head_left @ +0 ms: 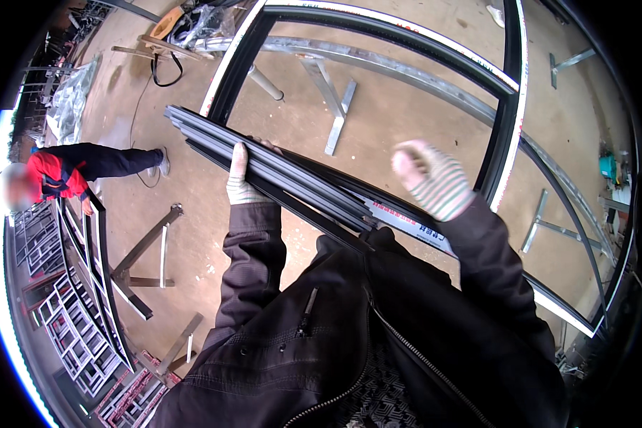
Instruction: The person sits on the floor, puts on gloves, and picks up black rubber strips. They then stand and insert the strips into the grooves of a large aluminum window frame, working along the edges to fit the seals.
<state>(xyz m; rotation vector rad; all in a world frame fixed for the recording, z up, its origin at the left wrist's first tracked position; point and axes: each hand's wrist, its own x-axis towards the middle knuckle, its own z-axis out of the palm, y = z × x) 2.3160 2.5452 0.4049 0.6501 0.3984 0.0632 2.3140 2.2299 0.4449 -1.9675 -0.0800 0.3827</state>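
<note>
My left hand [242, 175], in a striped glove with bare fingertips, is closed around a bundle of long dark grey profile strips [285, 169]. The thumb lies across the top strips; the other fingers are mostly hidden beneath. The bundle slants from the upper left down to my jacket front, over the near side of a large window frame [399, 217]. This frame is black with white film along its outer edges. To the right of the strips, my right hand [435, 180] is raised above the frame. Its gloved fingers curl loosely, apart from the thumb, with nothing visible between them.
Metal stands [328, 93] support the frame. On the left, a person [68, 171] in red and dark clothes touches other black frames [93, 242]. White lattice frames [78, 328] lie at the lower left. Plastic wrap [75, 100] and a cable lie at the upper left.
</note>
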